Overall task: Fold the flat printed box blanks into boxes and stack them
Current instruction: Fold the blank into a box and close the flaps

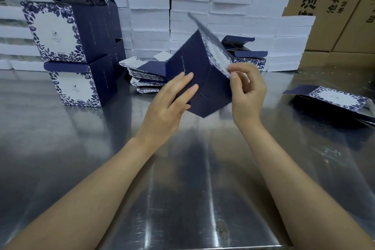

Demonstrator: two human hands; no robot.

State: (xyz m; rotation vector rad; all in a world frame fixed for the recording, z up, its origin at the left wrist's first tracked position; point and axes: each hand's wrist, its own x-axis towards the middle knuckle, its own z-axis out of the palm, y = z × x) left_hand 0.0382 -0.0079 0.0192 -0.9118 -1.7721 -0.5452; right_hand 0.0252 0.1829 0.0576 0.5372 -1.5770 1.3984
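Half-folded navy card box (pixel 205 75) tilted over the shiny steel worktop (pixel 182 178). Left hand (pixel 166 110) lies flat-fingered on a panel, right hand (pixel 249 95) has a pinch grip on its floral edge.

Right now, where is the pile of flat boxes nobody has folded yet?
In the head view, the pile of flat blanks lies on the metal table just left of centre, between the stacked folded boxes at left and the half-folded box.
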